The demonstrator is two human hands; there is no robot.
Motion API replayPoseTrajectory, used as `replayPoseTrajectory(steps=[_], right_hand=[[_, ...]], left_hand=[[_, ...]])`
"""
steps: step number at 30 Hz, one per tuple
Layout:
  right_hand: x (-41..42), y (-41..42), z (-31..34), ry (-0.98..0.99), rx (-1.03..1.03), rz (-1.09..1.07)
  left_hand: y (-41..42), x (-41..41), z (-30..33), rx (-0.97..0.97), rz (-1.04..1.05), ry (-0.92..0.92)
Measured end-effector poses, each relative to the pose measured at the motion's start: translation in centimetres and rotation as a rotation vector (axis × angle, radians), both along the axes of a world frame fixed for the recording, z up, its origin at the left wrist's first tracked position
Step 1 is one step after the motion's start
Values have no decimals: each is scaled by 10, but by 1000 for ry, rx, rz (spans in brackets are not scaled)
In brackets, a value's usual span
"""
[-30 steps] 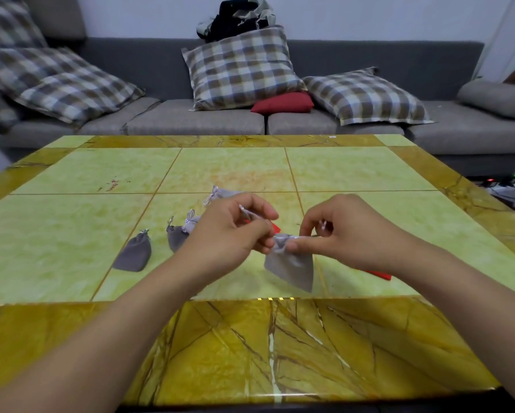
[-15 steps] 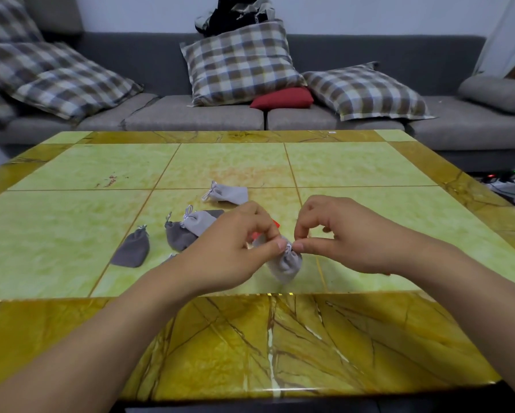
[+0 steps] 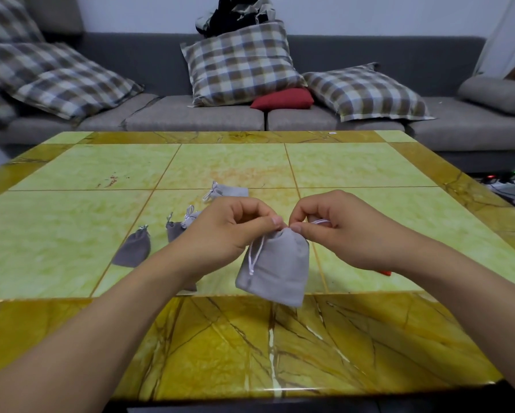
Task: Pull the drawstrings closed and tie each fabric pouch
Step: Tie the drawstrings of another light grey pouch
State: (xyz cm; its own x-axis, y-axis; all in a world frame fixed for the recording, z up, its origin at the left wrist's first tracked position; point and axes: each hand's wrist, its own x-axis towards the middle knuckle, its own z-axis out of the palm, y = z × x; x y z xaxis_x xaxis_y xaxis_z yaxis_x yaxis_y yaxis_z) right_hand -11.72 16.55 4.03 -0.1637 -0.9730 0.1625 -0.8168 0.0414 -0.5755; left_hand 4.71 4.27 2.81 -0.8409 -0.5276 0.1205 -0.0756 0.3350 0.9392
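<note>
Table [image 3: 250,347]: glossy top, yellow-brown veined border nearest the camera, pale green squares beyond it. All positions below are given relative to this table.

Over the near edge of the green area, both forearms reach in from the bottom corners. The left hand [image 3: 232,228] and right hand [image 3: 336,231] meet above the table, fingers curled. Between them hangs a light grey pouch [image 3: 272,266], lifted clear of the surface, its bottom corner over the seam between border and green. Left thumb and forefinger pinch the top rim of the pouch on its left side; right thumb and forefinger pinch the rim on its right side. Mouth of the pouch looks gathered at the pinch, but whether it is fully drawn cannot be told. A white cord [image 3: 254,257] loops down the left face of the pouch, knotted end hanging free. A second white cord [image 3: 320,222] runs under the right hand's curled fingers.

Just past the right wrist, a small orange-red scrap [image 3: 386,272] lies on the green surface; what it is cannot be told.

Left of the hands, on the green: a dark grey pouch [image 3: 132,247] lying flat with its neck drawn in. Next, a second dark pouch [image 3: 174,231], partly hidden by the left hand, touching a paler one [image 3: 190,217] with a white bow. Farther toward the table's middle, another light pouch [image 3: 229,191], tied, on its side.

Beyond the far edge of the table: a grey sofa [image 3: 190,114] carrying checked cushions [image 3: 241,61] and a small red cushion [image 3: 283,99].
</note>
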Motion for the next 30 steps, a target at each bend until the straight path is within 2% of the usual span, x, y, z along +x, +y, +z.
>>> replayPoseTrajectory(steps=[7, 13, 18, 25, 30], right_hand=[[4, 1, -1, 60, -31, -17], [10, 1, 1, 89, -49, -3], [6, 1, -1, 82, -51, -27], [2, 3, -1, 37, -107, -1], [1, 5, 1, 75, -200, 68]], left_hand=[[-1, -1, 0, 61, 46, -9], [3, -2, -2, 29, 36, 5], [6, -3, -2, 139, -19, 100], [-5, 1, -1, 100, -18, 58], [-8, 3, -3, -36, -8, 21]])
